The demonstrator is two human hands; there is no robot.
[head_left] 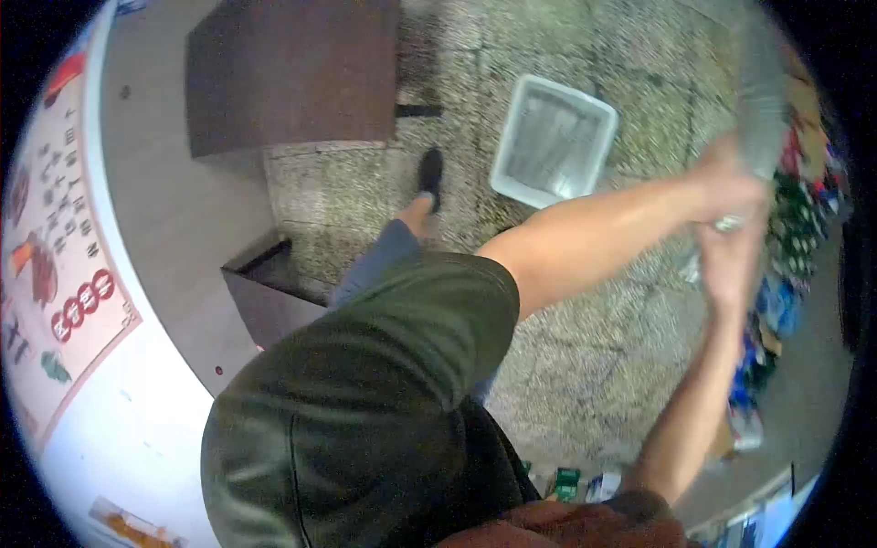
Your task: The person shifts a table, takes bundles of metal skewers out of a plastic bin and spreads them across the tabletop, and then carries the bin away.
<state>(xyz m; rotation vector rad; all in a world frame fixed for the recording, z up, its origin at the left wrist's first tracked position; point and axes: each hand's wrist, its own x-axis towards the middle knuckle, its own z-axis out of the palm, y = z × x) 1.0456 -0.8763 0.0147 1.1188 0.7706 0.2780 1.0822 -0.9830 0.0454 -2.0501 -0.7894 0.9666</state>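
Note:
My left hand (728,185), at the end of a dark-sleeved arm, reaches far to the right and is closed on the lower end of a long, grey, sheet-like thing (764,100). Motion blurs that thing, and its kind is not clear. Just below, my right hand (734,260) meets the left one, its fingers closed around the same end. Something small and shiny (728,222) shows between the two hands; I cannot make out what it is. A white plastic bin (505,164) stands on the floor left of the hands, touching neither.
Colourful packets (797,219) are heaped along the right side. A dark brown cabinet (292,78) stands at upper left, and a brown open box or drawer (274,301) lies below it. A foot in a dark shoe (430,178) rests on the tiled floor (585,393). Left is a printed poster (68,274).

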